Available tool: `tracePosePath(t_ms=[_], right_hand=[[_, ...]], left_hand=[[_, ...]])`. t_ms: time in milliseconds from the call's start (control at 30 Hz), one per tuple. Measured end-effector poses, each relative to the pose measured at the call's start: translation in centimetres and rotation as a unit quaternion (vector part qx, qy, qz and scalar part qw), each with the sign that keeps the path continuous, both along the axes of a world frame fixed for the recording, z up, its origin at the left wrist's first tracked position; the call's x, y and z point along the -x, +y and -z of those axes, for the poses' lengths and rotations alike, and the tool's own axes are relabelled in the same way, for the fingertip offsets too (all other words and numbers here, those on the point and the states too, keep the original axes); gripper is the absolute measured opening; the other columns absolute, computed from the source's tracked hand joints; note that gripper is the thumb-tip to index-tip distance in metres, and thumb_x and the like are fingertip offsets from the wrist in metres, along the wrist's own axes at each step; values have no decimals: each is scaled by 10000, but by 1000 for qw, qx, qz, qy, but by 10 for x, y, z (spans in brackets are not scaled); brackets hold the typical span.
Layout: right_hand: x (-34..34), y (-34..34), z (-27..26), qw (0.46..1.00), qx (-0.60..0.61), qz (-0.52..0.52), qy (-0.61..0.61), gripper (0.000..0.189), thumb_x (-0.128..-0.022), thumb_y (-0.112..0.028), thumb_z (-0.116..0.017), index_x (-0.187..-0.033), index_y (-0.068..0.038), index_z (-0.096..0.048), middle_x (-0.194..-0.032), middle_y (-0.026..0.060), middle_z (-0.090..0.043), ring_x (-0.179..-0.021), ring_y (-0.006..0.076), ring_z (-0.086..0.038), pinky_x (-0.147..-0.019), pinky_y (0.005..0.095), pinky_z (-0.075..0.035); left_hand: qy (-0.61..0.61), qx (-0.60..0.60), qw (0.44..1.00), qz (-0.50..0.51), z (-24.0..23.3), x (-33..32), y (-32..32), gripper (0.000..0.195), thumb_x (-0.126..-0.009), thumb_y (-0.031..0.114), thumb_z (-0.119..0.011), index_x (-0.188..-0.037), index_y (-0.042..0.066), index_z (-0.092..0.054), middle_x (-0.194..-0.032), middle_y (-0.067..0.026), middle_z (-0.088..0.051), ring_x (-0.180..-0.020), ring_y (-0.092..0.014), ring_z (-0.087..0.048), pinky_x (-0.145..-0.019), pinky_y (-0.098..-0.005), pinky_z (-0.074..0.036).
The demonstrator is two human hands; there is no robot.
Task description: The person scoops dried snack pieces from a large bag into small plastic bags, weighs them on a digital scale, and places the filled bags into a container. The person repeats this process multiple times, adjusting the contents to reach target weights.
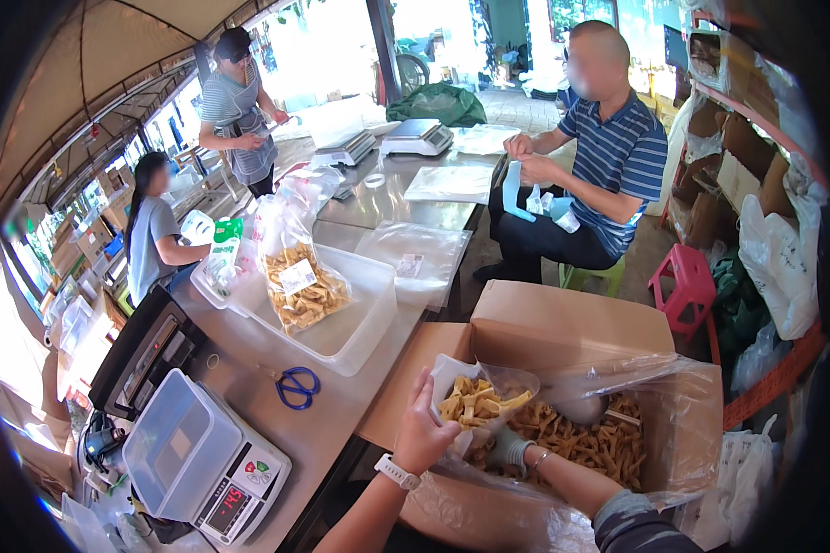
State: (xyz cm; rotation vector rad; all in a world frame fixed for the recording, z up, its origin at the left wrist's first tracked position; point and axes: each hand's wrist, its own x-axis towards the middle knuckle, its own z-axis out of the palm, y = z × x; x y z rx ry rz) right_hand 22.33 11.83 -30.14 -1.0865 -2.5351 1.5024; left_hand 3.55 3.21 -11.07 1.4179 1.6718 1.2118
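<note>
My left hand (425, 428), with a white watch on its wrist, grips the side of a clear plastic bag (519, 383) partly filled with yellow-brown dried pieces (481, 402). The bag is held tilted over an open cardboard box (574, 314) lined with clear plastic film. My right hand (508, 449), in a grey glove, is low in the box beneath the bag, among loose dried pieces (595, 442); its fingers are mostly hidden. A round metal scoop or bowl (584, 409) lies on the pieces behind it.
On the metal table stand a digital scale (245, 484) bearing a clear plastic tub (173, 442), blue-handled scissors (297, 388) and a plastic bin (366, 345) with a filled bag (304, 283). A seated person works across the box; two others are at left. Stools (685, 287) stand behind the box.
</note>
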Motion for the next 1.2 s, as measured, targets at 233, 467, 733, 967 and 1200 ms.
tracePosePath(t_ms=[233,467,733,967,1200], right_hand=[[-17,4,-19,996,64,35,-45,769,-549,-248,-784,-1220,-49,-468,-1153,149,-567,-1080,278,-527,-907,333,-434],[-82,21,-38,902,321,218,190,487,-621,155,-673,-996,-96,-490,-1073,99,-597,-864,189,-594,-688,354,-540],[-97,38,-196,892,93,160,412,416,-685,2,-716,-1020,-80,-484,-938,17,-529,-851,107,-532,-755,244,-470],[-8,34,-237,904,-290,-6,314,520,-585,27,-740,-1040,-63,-502,-981,68,-530,-914,215,-552,-793,295,-479],[7,22,-239,869,-465,-171,-4,576,-680,-244,-717,-1214,-226,-502,-1275,91,-394,-1037,319,-535,-825,391,-499]], left_hand=[[-38,-18,999,24,3,10,-8,754,-640,-47,-584,-1315,-149,-264,-1461,-127,-189,-608,-101,-574,-512,-214,-481],[-70,-3,998,8,6,16,-12,796,-622,30,-634,-1318,-135,-285,-1442,-163,-251,-640,-84,-535,-573,-215,-459],[-36,-24,998,53,8,1,4,786,-628,-41,-576,-1328,-149,-235,-1464,-113,-191,-697,-83,-572,-535,-198,-468],[33,-25,997,67,4,-11,10,791,-617,34,-618,-1308,-151,-280,-1442,-164,-238,-930,-153,-527,-695,-238,-474],[125,-80,986,72,13,-16,18,810,-612,58,-639,-1307,-150,-278,-1432,-173,-254,-824,-172,-585,-678,-239,-478]])
